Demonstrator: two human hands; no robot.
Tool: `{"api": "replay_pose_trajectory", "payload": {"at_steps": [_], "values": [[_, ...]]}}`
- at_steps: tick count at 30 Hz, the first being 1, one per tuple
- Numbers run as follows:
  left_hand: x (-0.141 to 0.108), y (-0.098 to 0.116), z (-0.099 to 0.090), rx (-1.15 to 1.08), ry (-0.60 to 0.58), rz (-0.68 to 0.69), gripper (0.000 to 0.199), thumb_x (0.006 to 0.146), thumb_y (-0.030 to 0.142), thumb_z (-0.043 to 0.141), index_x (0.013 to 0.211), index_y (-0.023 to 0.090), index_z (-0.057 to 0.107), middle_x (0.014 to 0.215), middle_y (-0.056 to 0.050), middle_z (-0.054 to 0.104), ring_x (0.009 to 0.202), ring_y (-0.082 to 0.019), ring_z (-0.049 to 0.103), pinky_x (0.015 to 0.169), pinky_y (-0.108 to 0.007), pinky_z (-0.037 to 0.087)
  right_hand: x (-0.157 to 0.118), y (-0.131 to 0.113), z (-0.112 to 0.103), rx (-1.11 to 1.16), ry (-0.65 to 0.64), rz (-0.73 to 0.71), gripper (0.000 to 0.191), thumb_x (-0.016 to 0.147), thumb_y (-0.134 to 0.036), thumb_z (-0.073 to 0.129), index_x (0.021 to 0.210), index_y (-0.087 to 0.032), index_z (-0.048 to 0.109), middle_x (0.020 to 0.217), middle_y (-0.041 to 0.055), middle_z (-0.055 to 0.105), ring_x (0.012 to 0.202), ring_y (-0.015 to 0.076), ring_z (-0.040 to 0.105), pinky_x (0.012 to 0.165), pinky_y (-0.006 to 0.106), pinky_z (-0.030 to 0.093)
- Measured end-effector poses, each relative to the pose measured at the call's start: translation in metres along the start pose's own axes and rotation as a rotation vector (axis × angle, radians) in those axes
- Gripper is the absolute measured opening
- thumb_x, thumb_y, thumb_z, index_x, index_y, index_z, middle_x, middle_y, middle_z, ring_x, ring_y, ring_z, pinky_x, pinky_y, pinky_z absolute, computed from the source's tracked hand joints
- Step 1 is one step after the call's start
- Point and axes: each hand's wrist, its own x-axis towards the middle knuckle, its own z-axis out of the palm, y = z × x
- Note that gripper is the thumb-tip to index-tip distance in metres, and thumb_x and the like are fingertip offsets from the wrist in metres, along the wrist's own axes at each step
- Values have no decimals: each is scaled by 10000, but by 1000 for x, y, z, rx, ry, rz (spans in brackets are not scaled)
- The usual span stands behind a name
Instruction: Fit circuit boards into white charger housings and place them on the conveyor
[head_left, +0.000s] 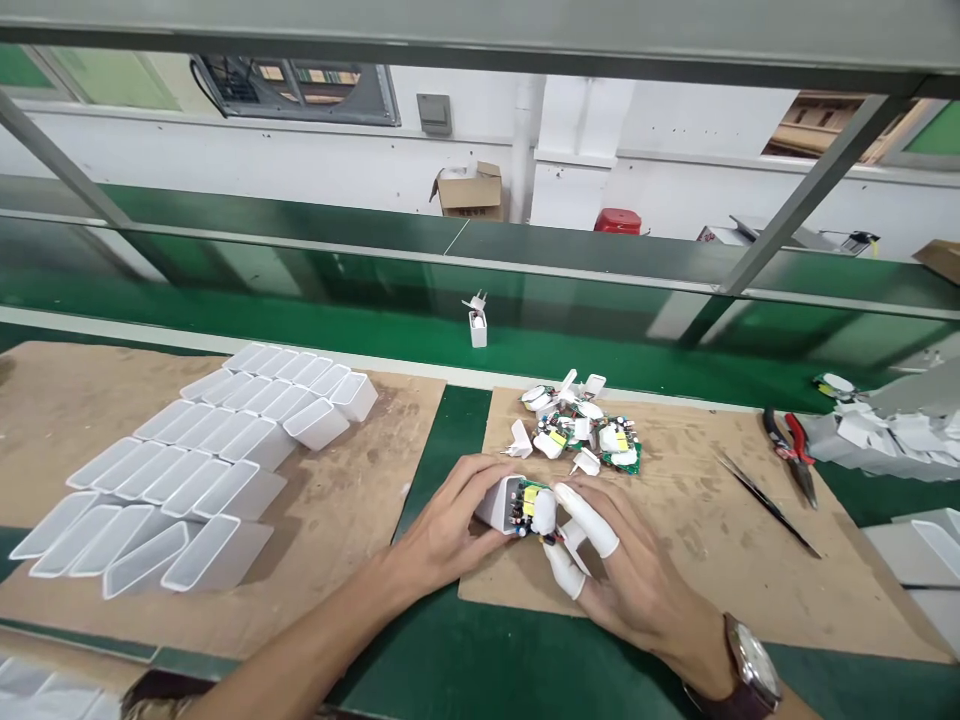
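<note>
My left hand (454, 520) is wrapped round a white plastic charger housing (495, 505), its open end turned to the right. In my right hand (619, 555), with white covers on thumb and forefinger, is a circuit board (534, 508) with a yellow-wrapped part and a white blob. The board's left end is at the mouth of the housing; how far in it sits I cannot tell. A white plug cap (574, 540) hangs by the board, partly hidden behind my right fingers. Just beyond my hands lies a pile of similar circuit boards (581, 428) with white caps.
Rows of empty white housings (217, 430) stand on cardboard (330, 510) at the left. Tweezers (772, 508) and red-handled pliers (791, 455) lie at the right, near a stack of filled housings (892, 440). One housing with its plug (478, 325) stands on the green conveyor belt (360, 325).
</note>
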Motion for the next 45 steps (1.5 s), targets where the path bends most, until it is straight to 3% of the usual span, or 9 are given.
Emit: {"api": "replay_pose_trajectory", "payload": {"at_steps": [11,25,37,45], "values": [[1,2,3,31,3,31,591,930,188,732,1466,214,485,1333,-145,581,1248,-280,608,1044,-432,569,5,-6,2,-65,-19,37,672,944,-45,597,1576,-79,369,1301,216,655,1273,345,599,1000,531,597],[3,6,2,-11,-10,2,516,959,225,708,1435,228,507,1326,-150,594,1248,-285,610,1030,-427,574,-7,1,4,8,-60,35,755,931,-41,640,1614,-110,326,1385,230,597,1361,372,529,1060,579,552],[3,7,4,-17,-16,15,586,948,281,742,1463,229,467,1323,-152,580,1241,-283,601,1034,-425,568,11,-4,-6,142,-34,95,710,947,-13,615,1594,-155,359,1293,194,629,1257,300,596,982,466,593],[3,6,3,-40,-21,21,582,947,286,743,1460,224,474,1303,-156,597,1226,-291,599,1005,-435,576,10,-3,-5,152,-47,106,715,959,-28,610,1606,-163,337,1293,188,634,1256,296,605,1003,473,591]]}}
